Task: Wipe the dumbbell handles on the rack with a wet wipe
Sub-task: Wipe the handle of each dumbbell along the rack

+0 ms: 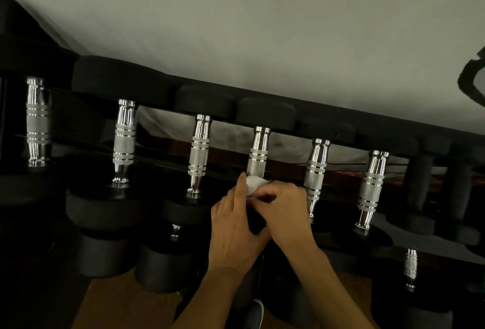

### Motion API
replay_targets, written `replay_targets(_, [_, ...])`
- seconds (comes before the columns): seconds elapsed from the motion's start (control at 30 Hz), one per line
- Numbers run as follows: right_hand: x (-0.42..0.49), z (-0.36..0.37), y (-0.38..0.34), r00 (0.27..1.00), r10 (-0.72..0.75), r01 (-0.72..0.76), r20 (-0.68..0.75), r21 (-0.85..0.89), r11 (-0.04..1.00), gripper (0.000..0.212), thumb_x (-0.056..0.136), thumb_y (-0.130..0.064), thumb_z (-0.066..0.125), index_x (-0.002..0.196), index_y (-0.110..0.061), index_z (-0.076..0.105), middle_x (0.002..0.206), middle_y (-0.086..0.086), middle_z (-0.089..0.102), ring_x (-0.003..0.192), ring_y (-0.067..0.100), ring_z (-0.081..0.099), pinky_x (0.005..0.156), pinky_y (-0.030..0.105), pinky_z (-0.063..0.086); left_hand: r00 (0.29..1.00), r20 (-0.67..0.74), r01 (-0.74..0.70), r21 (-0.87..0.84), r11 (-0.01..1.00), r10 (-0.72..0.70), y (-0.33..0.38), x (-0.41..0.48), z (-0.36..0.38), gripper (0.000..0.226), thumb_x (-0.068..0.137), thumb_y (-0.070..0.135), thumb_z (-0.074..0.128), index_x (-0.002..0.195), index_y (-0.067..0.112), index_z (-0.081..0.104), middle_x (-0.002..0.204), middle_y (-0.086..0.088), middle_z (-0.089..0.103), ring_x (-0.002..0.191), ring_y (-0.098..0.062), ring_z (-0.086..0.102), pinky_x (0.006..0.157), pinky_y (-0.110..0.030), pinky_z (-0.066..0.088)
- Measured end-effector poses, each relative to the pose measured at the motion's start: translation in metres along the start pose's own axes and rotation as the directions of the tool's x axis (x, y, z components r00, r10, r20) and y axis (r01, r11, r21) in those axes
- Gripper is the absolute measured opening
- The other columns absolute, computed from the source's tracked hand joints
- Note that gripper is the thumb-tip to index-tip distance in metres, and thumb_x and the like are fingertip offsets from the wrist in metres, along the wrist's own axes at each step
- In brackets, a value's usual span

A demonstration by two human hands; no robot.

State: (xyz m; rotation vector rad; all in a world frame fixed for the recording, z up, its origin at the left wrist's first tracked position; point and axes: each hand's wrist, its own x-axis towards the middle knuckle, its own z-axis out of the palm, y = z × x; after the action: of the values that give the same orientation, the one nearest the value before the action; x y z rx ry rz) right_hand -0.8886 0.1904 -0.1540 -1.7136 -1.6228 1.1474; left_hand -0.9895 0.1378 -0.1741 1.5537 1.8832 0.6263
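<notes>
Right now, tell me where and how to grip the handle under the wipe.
Best grip the knurled middle band of the fourth handle from the left, wet wipe under the palm, coming from above. It runs front to back between black heads, with open gaps either side for fingers to curl round.

plain grey wall (236, 13), brown wooden floor (118, 307)
</notes>
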Motion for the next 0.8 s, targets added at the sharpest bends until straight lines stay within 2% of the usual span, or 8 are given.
replay_targets(0.13, [0.03,-0.007,-0.018,0.988,-0.079,0.076,-0.136,-0.028,0.997,0.011,0.077,-0.006,0.076,0.077,-0.017,0.075,0.077,-0.004,0.07,0.068,0.007,0.066,0.067,0.026,0.057,0.998,-0.045,-0.032,0.035,0.999,0.033,0.0,0.0,0.0,0.089,0.08,0.061,0.055,0.15,0.028,0.01,0.137,0.006,0.046,0.125,-0.006,0.04,0.108,-0.023,0.014])
replay_targets(0.3, [0.027,0.0,-0.025,0.971,-0.12,0.108,-0.208,-0.065,0.992,0.011,0.084,-0.007,0.071,0.088,-0.018,0.073,0.087,-0.005,0.066,0.076,0.001,0.061,0.07,0.011,0.049,0.999,-0.02,-0.03,-0.007,1.0,0.03,0.001,0.001,-0.003,0.084,0.081,0.058,0.057,0.149,0.027,0.018,0.137,0.007,0.045,0.126,-0.005,0.04,0.108,-0.022,0.015])
replay_targets(0.4, [-0.004,0.008,-0.013,0.978,-0.098,0.086,-0.185,-0.071,0.994,0.011,0.084,-0.007,0.071,0.089,-0.017,0.072,0.09,-0.006,0.067,0.085,-0.001,0.062,0.076,0.009,0.047,0.995,0.097,-0.015,-0.16,0.987,0.031,0.0,-0.001,-0.017,0.08,0.083,0.047,0.063,0.149,0.026,0.022,0.14,0.01,0.041,0.129,-0.003,0.036,0.112,-0.022,0.022])
replay_targets(0.5, [-0.021,0.015,-0.006,0.988,-0.085,0.067,-0.133,-0.131,0.989,0.015,0.08,-0.001,0.074,0.085,-0.015,0.072,0.084,-0.008,0.066,0.083,0.001,0.062,0.073,0.007,0.045,0.974,0.188,-0.065,-0.301,0.951,0.126,-0.01,0.0,-0.053,0.057,0.085,0.02,0.065,0.137,0.027,0.041,0.133,0.015,0.043,0.12,0.005,0.043,0.104,-0.021,0.041])
replay_targets(0.6, [-0.015,0.015,-0.017,0.99,-0.044,0.025,-0.134,-0.143,0.989,0.014,0.078,-0.005,0.077,0.087,-0.016,0.073,0.084,-0.006,0.066,0.079,0.003,0.063,0.072,0.011,0.048,0.981,0.097,-0.134,-0.282,0.95,0.168,-0.033,0.014,-0.097,0.038,0.085,0.009,0.063,0.119,0.024,0.057,0.119,0.016,0.052,0.11,0.002,0.051,0.087,-0.018,0.049])
replay_targets(0.67, [-0.009,0.016,-0.032,0.982,-0.008,-0.002,-0.187,-0.055,0.998,0.012,0.08,-0.01,0.076,0.089,-0.017,0.073,0.086,-0.008,0.067,0.079,0.002,0.063,0.071,0.008,0.047,0.99,-0.014,-0.14,-0.258,0.956,0.141,-0.046,0.031,-0.115,0.032,0.085,0.008,0.064,0.113,0.023,0.061,0.111,0.012,0.057,0.103,-0.003,0.055,0.083,-0.021,0.05])
replay_targets(0.73, [-0.006,0.022,-0.049,0.973,0.026,-0.011,-0.231,0.065,0.998,0.011,0.082,-0.012,0.075,0.091,-0.019,0.073,0.085,-0.009,0.069,0.079,0.001,0.065,0.071,0.008,0.049,0.991,-0.13,-0.076,-0.331,0.94,0.035,-0.053,0.048,-0.118,0.033,0.084,0.012,0.066,0.114,0.023,0.058,0.108,0.01,0.057,0.1,-0.006,0.055,0.08,-0.023,0.05])
replay_targets(0.8, [-0.004,0.035,-0.064,0.975,0.074,-0.04,-0.211,0.162,0.986,0.013,0.083,-0.01,0.074,0.092,-0.019,0.072,0.083,-0.007,0.071,0.077,0.003,0.067,0.07,0.012,0.051,0.982,-0.159,0.032,-0.409,0.912,-0.105,-0.052,0.06,-0.109,0.043,0.087,0.023,0.065,0.126,0.022,0.049,0.118,0.007,0.054,0.108,-0.007,0.053,0.085,-0.023,0.049])
